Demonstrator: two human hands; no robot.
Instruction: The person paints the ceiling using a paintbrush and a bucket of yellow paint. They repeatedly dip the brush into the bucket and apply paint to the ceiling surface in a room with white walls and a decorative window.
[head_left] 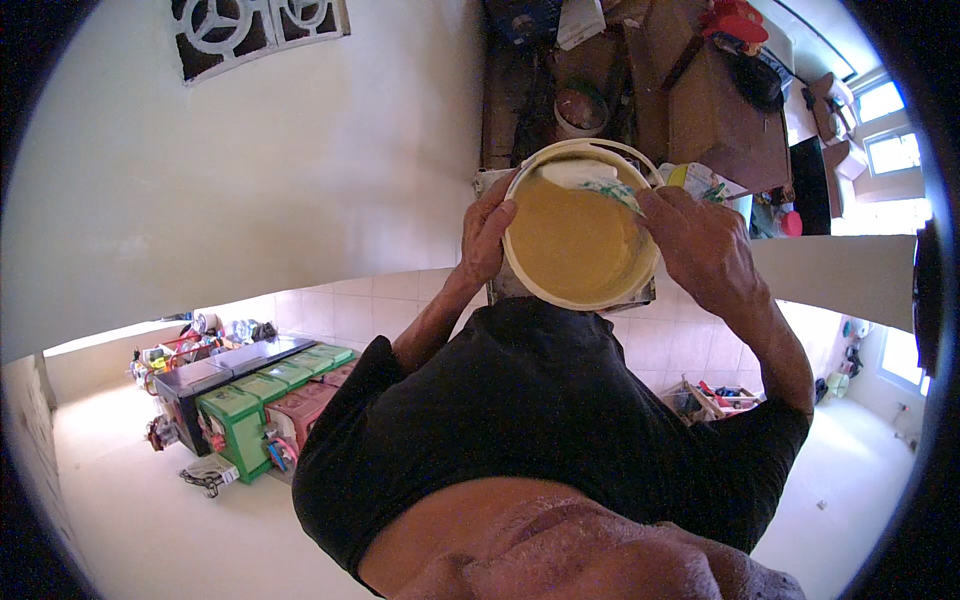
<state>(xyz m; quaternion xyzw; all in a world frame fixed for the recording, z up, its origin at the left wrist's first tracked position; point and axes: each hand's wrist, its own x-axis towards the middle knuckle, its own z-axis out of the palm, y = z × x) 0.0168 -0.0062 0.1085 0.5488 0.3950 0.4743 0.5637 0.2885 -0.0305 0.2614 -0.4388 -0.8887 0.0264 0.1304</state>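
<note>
A round, cream-coloured bucket [582,298] is held in front of my chest, its mouth facing up. Its inside shows a smooth mustard-yellow surface; whether that is a filling or the bare bottom I cannot tell. My left hand [487,232] is closed on the left side of the rim, thumb over the edge. At the upper right of the rim my right hand [705,240] is closed on a white piece with green marks [605,187], which lies across the bucket's mouth; its kind is unclear. The bucket's pale handle [640,155] rests along the far rim.
Beyond the bucket stand a smaller pail [580,108] and a brown cardboard box [725,130] with a red object [735,25] on top. A pale wall [300,170] fills the left. Green and red battery-like boxes [235,425] stand lower left, and a crate of tools [715,398] lower right.
</note>
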